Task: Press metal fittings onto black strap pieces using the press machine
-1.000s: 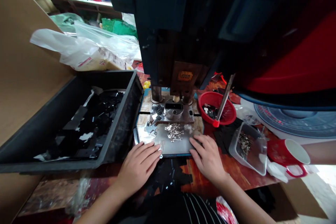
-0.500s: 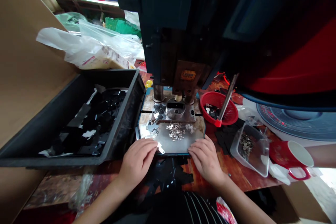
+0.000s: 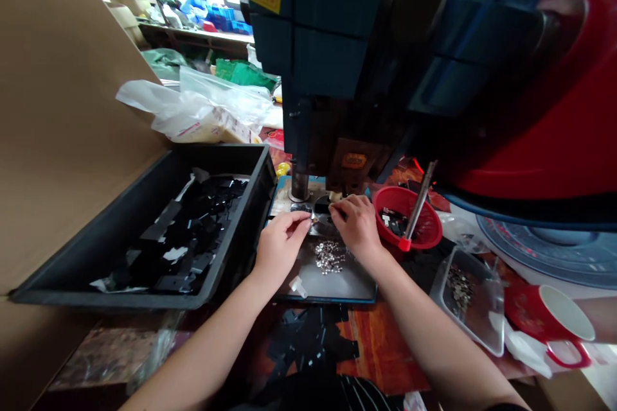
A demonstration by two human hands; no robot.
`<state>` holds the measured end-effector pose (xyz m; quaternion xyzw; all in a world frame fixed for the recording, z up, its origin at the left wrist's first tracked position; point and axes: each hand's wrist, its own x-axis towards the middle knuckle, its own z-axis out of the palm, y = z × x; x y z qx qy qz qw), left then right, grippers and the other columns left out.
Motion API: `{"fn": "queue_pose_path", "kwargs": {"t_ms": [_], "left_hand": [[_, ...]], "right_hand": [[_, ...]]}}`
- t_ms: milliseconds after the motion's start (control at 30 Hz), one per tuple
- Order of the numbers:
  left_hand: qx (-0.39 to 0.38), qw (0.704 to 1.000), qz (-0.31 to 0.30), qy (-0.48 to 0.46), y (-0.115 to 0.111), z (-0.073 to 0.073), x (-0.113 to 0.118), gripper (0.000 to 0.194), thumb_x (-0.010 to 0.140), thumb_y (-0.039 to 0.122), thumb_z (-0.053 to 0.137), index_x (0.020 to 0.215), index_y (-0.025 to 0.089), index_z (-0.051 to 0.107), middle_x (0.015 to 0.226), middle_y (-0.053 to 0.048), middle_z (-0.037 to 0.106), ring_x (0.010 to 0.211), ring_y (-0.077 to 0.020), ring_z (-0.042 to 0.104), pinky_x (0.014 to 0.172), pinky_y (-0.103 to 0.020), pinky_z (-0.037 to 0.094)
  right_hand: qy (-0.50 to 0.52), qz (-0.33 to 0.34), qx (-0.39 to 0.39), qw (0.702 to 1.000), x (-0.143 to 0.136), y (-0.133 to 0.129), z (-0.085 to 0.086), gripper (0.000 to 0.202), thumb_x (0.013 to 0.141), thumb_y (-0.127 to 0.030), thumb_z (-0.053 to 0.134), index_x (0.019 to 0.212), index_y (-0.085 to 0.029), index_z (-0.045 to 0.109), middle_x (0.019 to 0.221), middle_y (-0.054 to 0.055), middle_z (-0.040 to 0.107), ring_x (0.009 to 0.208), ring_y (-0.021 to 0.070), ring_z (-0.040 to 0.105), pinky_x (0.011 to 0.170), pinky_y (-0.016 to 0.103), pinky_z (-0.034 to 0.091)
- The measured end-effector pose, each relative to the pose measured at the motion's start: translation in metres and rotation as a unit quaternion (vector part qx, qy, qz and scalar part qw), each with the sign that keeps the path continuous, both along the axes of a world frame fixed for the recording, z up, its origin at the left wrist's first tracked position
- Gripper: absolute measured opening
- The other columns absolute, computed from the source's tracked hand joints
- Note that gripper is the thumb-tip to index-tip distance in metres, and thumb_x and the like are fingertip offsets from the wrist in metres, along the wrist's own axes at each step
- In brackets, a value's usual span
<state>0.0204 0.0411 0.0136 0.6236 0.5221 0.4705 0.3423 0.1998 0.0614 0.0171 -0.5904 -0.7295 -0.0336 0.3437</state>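
Both hands are at the die [image 3: 322, 226] under the blue press [image 3: 318, 45]. My left hand [image 3: 278, 247] is on the die's left, thumb and forefinger pinched together; a tiny piece seems to be at their tips, too small to name. On the right, my right hand [image 3: 359, 228] reaches over the die with curled fingers, tips close to the dark slot. Whatever those fingers hold is hidden. Closer to me, a pile of small shiny metal parts [image 3: 328, 258] lies on the metal plate [image 3: 349, 286]. A flat pale metal piece [image 3: 298, 286] lies near the plate's front edge.
At left stands a black bin [image 3: 207, 279] of dark flat pieces. To the right are a red basket [image 3: 427, 231] with a metal rod over it, a clear tub [image 3: 489, 321] of small parts and a red mug [image 3: 525, 311]. Dark scraps [image 3: 308, 340] lie in front.
Both hands have moved from the plate's front edge forward to the die, closing at the fingertips. The view has tilted upward, showing more of the press.
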Motion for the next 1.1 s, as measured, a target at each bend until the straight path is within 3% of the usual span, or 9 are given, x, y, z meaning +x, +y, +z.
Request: {"fn": "queue_pose_path", "kwargs": {"t_ms": [267,500,833,1100], "left_hand": [[-0.001,1.000,-0.016,0.001,0.016,0.000,0.005,0.025,0.084,0.037,0.057,0.100,0.021,0.068,0.095,-0.005,0.071,0.082,-0.0201,0.067,0.076,-0.031,0.052],[0.046,0.994,-0.018,0.100,0.028,0.013,0.019,0.022,0.086,0.032,0.055,0.098,0.020,0.069,0.094,-0.003,0.072,0.081,-0.0184,0.066,0.075,-0.030,0.051],[0.121,0.974,0.010,0.191,0.037,0.007,0.027,0.015,0.084,0.026,0.058,0.089,0.020,0.071,0.089,-0.004,0.070,0.090,-0.0212,0.061,0.086,-0.036,0.045],[0.072,0.983,-0.012,0.170,0.049,-0.002,0.026,0.016,0.081,0.026,0.060,0.092,0.023,0.071,0.093,-0.003,0.069,0.094,-0.0223,0.059,0.088,-0.039,0.045]], "right_hand": [[-0.096,0.057,0.016,0.994,0.007,-0.020,0.007,0.026,0.090,-0.039,0.052,0.107,-0.027,0.067,0.097,0.005,0.064,0.096,0.0245,0.051,0.098,0.049,0.033],[-0.014,0.066,0.020,0.998,0.015,-0.021,-0.007,0.032,0.091,-0.037,0.050,0.117,-0.023,0.061,0.115,0.007,0.062,0.110,0.0239,0.051,0.102,0.048,0.035],[-0.056,0.057,0.034,0.996,0.015,-0.024,-0.007,0.028,0.092,-0.038,0.049,0.114,-0.028,0.064,0.116,0.003,0.064,0.116,0.0243,0.049,0.108,0.052,0.026],[-0.130,0.036,0.013,0.991,0.009,-0.025,0.007,0.031,0.090,-0.046,0.050,0.111,-0.029,0.065,0.116,0.002,0.064,0.119,0.0274,0.046,0.110,0.057,0.015]]}}
